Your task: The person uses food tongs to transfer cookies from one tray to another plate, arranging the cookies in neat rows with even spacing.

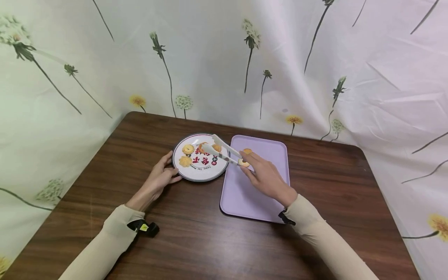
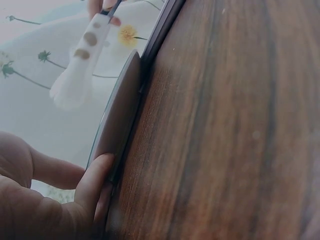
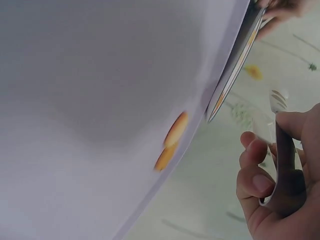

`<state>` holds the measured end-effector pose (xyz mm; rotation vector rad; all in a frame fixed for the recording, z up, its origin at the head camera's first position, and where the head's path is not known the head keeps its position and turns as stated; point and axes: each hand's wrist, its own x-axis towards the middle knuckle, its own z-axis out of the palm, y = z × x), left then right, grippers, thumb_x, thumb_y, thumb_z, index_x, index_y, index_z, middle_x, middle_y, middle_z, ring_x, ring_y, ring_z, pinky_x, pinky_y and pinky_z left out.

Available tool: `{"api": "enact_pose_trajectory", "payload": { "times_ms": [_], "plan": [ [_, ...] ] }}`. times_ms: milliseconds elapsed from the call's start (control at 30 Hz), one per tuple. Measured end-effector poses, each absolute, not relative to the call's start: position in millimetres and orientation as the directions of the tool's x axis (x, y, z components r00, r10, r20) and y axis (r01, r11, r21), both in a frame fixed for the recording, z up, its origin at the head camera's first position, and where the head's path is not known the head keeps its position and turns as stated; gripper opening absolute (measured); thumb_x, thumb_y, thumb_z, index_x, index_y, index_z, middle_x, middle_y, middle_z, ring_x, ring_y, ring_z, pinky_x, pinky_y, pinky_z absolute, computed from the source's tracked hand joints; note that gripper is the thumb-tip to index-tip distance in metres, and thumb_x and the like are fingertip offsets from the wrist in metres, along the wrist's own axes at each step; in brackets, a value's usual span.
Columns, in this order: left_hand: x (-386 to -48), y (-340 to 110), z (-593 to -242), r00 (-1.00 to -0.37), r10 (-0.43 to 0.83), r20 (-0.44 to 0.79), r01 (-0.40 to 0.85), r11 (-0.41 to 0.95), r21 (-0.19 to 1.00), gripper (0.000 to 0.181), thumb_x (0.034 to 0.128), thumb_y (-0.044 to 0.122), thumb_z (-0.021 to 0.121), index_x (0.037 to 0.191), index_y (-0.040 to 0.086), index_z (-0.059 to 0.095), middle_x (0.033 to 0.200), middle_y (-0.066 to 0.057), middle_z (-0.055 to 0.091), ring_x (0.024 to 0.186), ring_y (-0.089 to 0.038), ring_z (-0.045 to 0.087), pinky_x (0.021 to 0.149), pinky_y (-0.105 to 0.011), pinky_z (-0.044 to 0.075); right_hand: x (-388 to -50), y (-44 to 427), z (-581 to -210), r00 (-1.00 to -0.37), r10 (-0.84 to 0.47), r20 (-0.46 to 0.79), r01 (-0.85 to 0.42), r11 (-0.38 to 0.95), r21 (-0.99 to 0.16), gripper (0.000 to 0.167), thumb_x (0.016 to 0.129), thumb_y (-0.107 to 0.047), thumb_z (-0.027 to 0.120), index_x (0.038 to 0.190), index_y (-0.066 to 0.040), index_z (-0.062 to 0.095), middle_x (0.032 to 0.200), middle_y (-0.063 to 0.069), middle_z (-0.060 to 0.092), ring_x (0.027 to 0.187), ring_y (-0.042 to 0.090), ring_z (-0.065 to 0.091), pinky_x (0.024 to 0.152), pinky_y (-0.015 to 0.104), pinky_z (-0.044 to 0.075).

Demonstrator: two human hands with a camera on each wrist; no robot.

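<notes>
My left hand (image 1: 159, 177) grips the left rim of a round white plate (image 1: 215, 171) with red characters and a dark edge. In the left wrist view, fingers and thumb pinch that plate (image 2: 116, 120) at its edge. Several golden cookies (image 1: 188, 149) lie on it. My right hand (image 1: 266, 177) holds metal tongs (image 1: 225, 146) with white ends, which hang apart over the plate's right half with no cookie visible between them. Beneath the right hand, two cookies (image 3: 176, 129) sit close together on a purple tray (image 1: 241, 194); fingers partly hide them in the head view.
The tray stands right beside the plate on a dark brown wooden table (image 1: 189, 233). Behind the table's far edge hangs a pale curtain (image 1: 210, 58) printed with dandelions.
</notes>
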<state>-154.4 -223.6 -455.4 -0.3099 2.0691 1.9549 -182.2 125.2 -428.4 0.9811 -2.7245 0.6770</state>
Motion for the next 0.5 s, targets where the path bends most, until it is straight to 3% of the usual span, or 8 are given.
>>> {"api": "enact_pose_trajectory", "payload": {
  "times_ms": [200,500],
  "plan": [
    [-153.8,-224.5,-452.7,-0.939,0.033,-0.341,-0.338,0.065,0.939,0.079,0.1066,-0.004,0.038,0.169,0.017,-0.006,0.173,-0.024,0.004,0.150,-0.040,0.035,0.101,-0.021,0.062,-178.2,155.9,-432.8,-0.795,-0.526,0.302,-0.605,0.724,-0.330,0.048,0.105,-0.025,0.063,0.151,-0.010,0.056,0.115,0.004,0.071,0.092,0.022,0.067,0.072,0.042,0.060],
    [-154.0,-224.0,-454.5,-0.937,0.032,-0.347,-0.345,0.060,0.937,0.079,0.1073,-0.003,0.039,0.169,0.017,-0.006,0.173,-0.024,0.005,0.150,-0.040,0.035,0.098,-0.019,0.062,-165.0,185.8,-442.8,-0.832,-0.485,0.270,-0.552,0.774,-0.311,0.049,0.104,-0.024,0.066,0.149,-0.009,0.057,0.114,0.005,0.072,0.080,0.016,0.060,0.059,0.033,0.053]
  ]
}}
